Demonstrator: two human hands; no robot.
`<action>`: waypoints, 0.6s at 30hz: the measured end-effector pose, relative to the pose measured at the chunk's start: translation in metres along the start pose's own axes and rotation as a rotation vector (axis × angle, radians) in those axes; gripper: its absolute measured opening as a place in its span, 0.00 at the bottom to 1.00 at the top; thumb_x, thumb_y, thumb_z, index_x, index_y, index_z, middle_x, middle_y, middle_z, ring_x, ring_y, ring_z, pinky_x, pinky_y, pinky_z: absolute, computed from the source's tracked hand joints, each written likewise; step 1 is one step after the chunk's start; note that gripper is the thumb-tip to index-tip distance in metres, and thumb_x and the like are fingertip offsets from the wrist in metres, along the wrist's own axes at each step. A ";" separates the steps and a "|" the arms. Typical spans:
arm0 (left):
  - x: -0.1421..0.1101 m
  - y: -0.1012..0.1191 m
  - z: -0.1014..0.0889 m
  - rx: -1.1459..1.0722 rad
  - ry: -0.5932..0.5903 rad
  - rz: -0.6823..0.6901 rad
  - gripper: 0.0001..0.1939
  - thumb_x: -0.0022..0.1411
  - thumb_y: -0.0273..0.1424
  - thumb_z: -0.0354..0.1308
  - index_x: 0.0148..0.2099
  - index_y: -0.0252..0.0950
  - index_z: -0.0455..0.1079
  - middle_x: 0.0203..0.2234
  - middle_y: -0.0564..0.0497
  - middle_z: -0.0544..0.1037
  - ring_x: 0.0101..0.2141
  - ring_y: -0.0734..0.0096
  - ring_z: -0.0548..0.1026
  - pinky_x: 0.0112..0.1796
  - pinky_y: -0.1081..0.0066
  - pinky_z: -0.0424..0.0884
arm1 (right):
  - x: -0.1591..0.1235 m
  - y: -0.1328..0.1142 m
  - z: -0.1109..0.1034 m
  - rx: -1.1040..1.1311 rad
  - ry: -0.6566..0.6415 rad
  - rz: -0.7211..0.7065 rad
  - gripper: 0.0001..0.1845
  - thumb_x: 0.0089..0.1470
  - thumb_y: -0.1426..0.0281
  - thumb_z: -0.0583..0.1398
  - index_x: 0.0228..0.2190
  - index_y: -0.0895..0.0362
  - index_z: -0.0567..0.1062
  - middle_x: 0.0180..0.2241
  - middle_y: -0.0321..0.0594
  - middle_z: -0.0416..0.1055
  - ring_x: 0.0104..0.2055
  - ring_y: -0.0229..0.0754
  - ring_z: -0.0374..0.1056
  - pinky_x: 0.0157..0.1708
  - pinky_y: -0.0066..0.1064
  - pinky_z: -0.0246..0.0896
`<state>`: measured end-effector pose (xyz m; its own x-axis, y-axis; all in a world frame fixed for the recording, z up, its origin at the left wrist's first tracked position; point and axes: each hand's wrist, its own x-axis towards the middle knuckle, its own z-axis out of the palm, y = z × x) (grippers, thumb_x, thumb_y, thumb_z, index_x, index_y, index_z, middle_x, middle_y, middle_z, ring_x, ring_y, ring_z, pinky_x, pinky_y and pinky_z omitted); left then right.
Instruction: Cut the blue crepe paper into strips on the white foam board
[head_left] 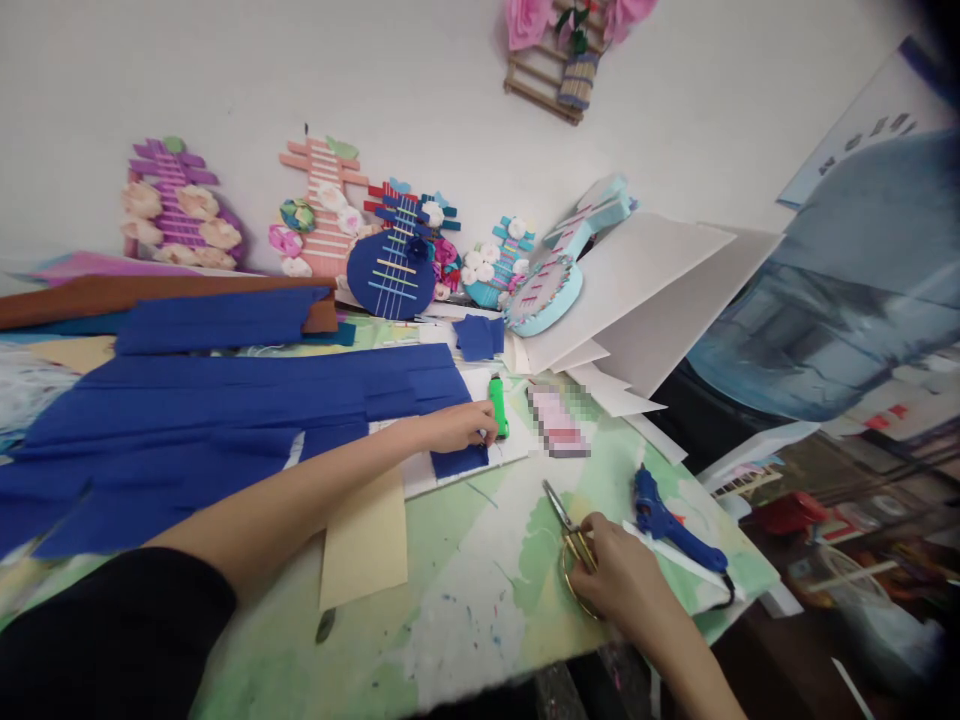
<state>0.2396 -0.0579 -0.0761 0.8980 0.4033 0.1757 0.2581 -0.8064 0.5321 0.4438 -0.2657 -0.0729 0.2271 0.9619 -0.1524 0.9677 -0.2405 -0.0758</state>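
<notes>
My left hand [465,425] reaches over the blue crepe paper [262,385], its fingers curled together. It is right beside a bright green tool [497,408], maybe a utility knife or lighter, lying on a white board [511,447]. A small dark blue piece [459,463] lies under the fingers; whether they pinch it or the green tool is hidden. In my right hand [619,570] is a pair of scissors [561,508] with gold handles. Its blades point up and to the left, low over the painted table, and look closed.
A blue glue gun [675,520] lies right of the scissors. Near the boards rests a pixelated phone-like object [556,420]. Cream paper [367,540] lies under my left arm. Decorated toy instruments [390,265] lean on the wall; white boards [637,290] and a water jug [832,290] stand right.
</notes>
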 end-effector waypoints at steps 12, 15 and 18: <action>-0.001 -0.021 0.016 -0.345 0.187 -0.080 0.04 0.55 0.23 0.56 0.34 0.32 0.71 0.29 0.51 0.77 0.32 0.71 0.73 0.37 0.74 0.66 | 0.002 0.026 0.007 0.749 -0.071 -0.011 0.24 0.39 0.72 0.57 0.43 0.60 0.72 0.24 0.35 0.70 0.22 0.37 0.63 0.21 0.27 0.51; -0.001 -0.021 0.018 -0.406 0.257 -0.100 0.04 0.54 0.25 0.56 0.33 0.32 0.72 0.29 0.51 0.77 0.32 0.70 0.73 0.37 0.73 0.67 | 0.008 0.021 0.007 1.039 -0.022 0.043 0.22 0.40 0.66 0.61 0.40 0.61 0.73 0.18 0.30 0.65 0.16 0.32 0.57 0.16 0.25 0.47; -0.002 -0.019 0.016 -0.461 0.335 -0.119 0.04 0.53 0.25 0.57 0.32 0.32 0.73 0.28 0.51 0.77 0.31 0.70 0.73 0.36 0.73 0.66 | 0.022 0.001 0.000 1.220 0.032 0.076 0.17 0.43 0.58 0.63 0.30 0.59 0.71 0.10 0.24 0.55 0.10 0.28 0.46 0.11 0.23 0.38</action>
<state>0.2390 -0.0501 -0.1002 0.6912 0.6552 0.3049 0.1015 -0.5058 0.8567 0.4501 -0.2447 -0.0765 0.2981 0.9386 -0.1736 0.2186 -0.2442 -0.9448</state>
